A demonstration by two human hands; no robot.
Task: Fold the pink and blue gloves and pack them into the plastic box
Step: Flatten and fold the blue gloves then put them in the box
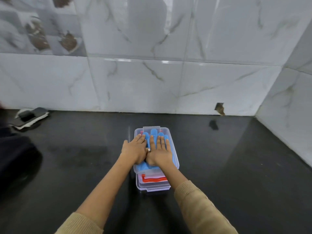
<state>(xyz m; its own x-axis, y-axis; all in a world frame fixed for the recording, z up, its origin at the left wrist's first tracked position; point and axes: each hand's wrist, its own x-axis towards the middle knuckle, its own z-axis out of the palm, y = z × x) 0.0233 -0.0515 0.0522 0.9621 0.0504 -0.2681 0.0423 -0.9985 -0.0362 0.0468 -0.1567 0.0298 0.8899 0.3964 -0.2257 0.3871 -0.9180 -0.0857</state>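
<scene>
Hands flat atop blue gloves

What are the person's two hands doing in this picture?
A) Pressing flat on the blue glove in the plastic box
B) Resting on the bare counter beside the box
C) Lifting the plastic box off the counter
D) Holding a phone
A: the left hand and the right hand lie side by side with straight fingers on the blue glove, which sits in the plastic box on the black counter.

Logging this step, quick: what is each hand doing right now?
Left hand: open, fingers flat, pressing the blue glove down.
Right hand: open, also flat on it.
</scene>
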